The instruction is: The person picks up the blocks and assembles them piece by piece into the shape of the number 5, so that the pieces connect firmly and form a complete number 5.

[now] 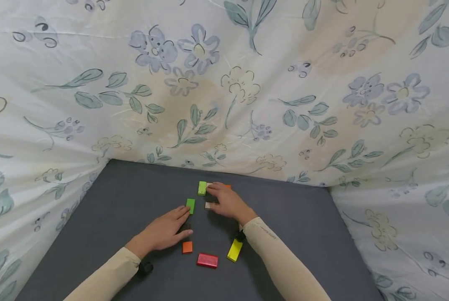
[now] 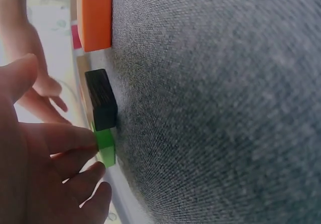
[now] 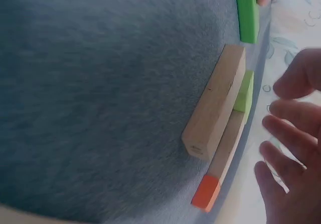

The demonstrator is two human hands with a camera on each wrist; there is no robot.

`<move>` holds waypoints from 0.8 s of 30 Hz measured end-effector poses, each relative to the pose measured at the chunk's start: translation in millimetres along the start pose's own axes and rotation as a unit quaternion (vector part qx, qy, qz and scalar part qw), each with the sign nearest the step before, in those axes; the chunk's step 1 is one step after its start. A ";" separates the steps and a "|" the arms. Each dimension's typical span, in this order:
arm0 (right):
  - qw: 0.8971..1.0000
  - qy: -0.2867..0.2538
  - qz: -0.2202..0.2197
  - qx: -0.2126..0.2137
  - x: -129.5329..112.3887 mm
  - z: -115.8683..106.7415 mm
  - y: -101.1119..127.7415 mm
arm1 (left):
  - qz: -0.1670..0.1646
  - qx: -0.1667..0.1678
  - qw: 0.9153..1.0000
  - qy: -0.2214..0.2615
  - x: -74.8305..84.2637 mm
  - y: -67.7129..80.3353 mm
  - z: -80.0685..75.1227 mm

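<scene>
My left hand (image 1: 163, 229) lies with extended fingers, its fingertips touching a green block (image 1: 191, 203) on the dark cloth. A black block (image 2: 102, 99) sits between its thumb and fingers, partly hidden in the head view. My right hand (image 1: 229, 203) is spread above a plain wooden block (image 3: 215, 101), fingers apart and holding nothing. Behind that block, another plain wooden block (image 3: 228, 143) lies in a row, with a light green block (image 1: 202, 188) at one end and an orange block (image 3: 205, 193) at the other. My right hand covers part of this row in the head view.
Nearer me lie a small orange block (image 1: 187, 247), a red block (image 1: 207, 260) and a yellow block (image 1: 234, 250) beside the right forearm. A floral curtain (image 1: 216, 104) rises behind the dark grey surface (image 1: 134, 196) and at both sides.
</scene>
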State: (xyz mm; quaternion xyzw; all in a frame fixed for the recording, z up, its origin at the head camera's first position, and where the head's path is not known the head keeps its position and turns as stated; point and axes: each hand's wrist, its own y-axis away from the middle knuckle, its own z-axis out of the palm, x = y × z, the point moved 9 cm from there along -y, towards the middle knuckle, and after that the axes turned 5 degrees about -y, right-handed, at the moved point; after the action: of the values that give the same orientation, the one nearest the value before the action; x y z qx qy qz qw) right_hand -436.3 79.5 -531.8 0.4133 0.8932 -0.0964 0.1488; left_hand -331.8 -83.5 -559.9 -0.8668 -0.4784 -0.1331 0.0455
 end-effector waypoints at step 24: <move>0.999 0.045 0.009 -0.018 12.4 7.7 -39.8 | 0.005 0.018 1.000 -0.007 -2.1 2.0 7.0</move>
State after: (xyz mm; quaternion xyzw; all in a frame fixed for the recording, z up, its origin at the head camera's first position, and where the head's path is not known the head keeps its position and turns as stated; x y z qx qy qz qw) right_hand -473.0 60.6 -541.4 0.4228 0.8967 -0.0605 0.1166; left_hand -329.8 -84.9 -567.2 -0.8690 -0.4770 -0.1184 0.0583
